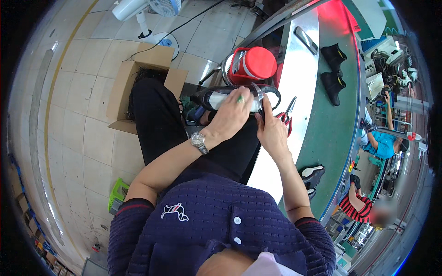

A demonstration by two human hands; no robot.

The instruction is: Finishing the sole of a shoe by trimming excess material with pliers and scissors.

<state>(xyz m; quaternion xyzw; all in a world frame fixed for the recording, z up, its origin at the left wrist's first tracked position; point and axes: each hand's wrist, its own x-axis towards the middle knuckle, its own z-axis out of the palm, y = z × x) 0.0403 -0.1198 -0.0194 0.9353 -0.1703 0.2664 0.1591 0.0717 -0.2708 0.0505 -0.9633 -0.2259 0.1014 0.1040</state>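
A dark shoe (276, 99) with a white inside lies crosswise over my knees. My left hand (232, 115), with a metal watch on its wrist, has its fingers bent down and closed onto the shoe's white part; a small green spot shows at these fingers. My right hand (273, 135) grips the shoe near its right end, index finger stretched along a shiny grey band and thumb beside it. What the band is, I cannot make out. Just right of the right hand, red-handled scissors (286, 118) lie on the pale bench edge.
Beyond the shoe stands a red round container (258, 63). A green conveyor belt (329, 133) runs along the right, carrying black shoes (332, 87) and a phone-like object (306, 40) beside it. To the left are an open cardboard box (120, 94) and a fan (163, 7). Two people work farther right.
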